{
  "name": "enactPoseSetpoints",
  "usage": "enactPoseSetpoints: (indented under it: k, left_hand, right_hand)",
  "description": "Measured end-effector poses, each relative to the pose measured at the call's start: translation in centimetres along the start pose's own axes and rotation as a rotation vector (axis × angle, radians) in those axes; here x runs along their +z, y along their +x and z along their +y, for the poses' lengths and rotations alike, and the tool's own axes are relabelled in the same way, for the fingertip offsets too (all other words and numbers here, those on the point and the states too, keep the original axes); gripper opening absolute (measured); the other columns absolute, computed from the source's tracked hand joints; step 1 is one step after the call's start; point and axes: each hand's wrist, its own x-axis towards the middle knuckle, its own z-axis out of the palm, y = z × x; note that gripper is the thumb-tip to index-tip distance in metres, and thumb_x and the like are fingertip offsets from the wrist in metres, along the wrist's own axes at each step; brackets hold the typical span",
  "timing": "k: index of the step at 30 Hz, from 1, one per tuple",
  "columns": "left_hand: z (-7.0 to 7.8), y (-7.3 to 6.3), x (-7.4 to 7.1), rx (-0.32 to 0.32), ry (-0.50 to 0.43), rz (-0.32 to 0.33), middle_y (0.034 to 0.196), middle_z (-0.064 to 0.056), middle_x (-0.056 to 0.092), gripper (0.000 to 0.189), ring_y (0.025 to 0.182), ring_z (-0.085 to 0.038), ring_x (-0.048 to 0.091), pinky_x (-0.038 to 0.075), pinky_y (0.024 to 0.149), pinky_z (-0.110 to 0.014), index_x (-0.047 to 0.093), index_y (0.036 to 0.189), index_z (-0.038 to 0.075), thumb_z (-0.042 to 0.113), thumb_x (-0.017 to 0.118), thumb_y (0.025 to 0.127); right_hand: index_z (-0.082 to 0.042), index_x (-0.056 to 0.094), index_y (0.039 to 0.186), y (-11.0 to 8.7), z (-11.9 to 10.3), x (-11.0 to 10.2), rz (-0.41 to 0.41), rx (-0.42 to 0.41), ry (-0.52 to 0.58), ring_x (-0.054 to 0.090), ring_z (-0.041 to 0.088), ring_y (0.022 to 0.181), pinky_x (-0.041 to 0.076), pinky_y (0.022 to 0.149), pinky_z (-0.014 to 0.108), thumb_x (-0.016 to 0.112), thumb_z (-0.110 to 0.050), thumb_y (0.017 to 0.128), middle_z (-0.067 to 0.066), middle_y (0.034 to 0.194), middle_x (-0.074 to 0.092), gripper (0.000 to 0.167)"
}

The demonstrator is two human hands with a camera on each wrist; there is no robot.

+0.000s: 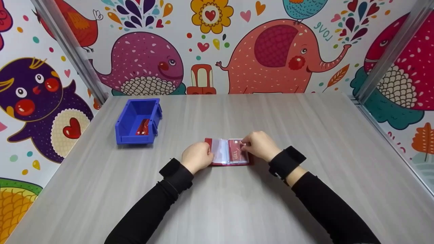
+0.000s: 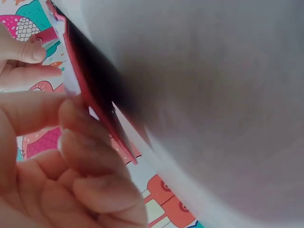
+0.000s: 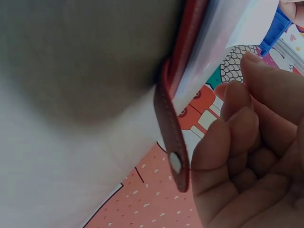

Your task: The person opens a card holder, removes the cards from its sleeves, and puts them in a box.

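A small red card holder lies spread on the table, showing clear plastic sleeves. In its right half is a red card with a chip and "VIP" lettering. My left hand pinches the left edge of the holder; the left wrist view shows the red cover between thumb and fingers. Over the holder's right side is my right hand, fingers loosely bent near the card's upper right. In the right wrist view a gap shows between thumb and fingers, beside the strap with its snap button.
A blue bin stands at the table's back left with red cards inside. Walls printed with cartoon animals border the table at the back and sides. Metal posts rise at the back corners.
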Motion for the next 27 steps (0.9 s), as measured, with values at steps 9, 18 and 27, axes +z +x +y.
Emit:
enactPoseSetpoints:
  k: [9,18,27]
  left_hand:
    - [0.04,0.25,0.05,-0.016,0.032,-0.046,0.058,0.003,0.043,0.033,0.055,-0.018,0.044,0.042,0.052,-0.039,0.044,0.059,0.014,0.015,0.064,0.085]
    - [0.01,0.42,0.23,-0.005,0.042,-0.061,0.06,0.0,0.046,0.029,0.056,-0.02,0.045,0.046,0.056,-0.043,0.045,0.059,0.013,0.012,0.062,0.083]
    - [0.11,0.32,0.16,-0.008,0.074,-0.072,0.059,0.0,0.048,0.028,0.057,-0.021,0.047,0.048,0.057,-0.044,0.046,0.059,0.012,0.011,0.063,0.081]
  right_hand:
    - [-0.003,0.078,0.094,-0.18,0.41,0.33,-0.03,0.009,-0.009,0.067,0.022,0.078,0.053,0.073,0.039,0.08,-0.01,0.081,0.009,0.09,0.074,0.014]
    - [-0.003,0.078,0.096,-0.26,0.51,0.45,-0.042,0.024,-0.016,0.063,0.021,0.072,0.053,0.071,0.039,0.081,-0.01,0.08,0.009,0.087,0.074,0.017]
    - [-0.002,0.078,0.097,-0.44,0.44,0.53,-0.041,0.014,-0.025,0.067,0.025,0.08,0.054,0.075,0.042,0.08,-0.007,0.081,0.01,0.09,0.074,0.017]
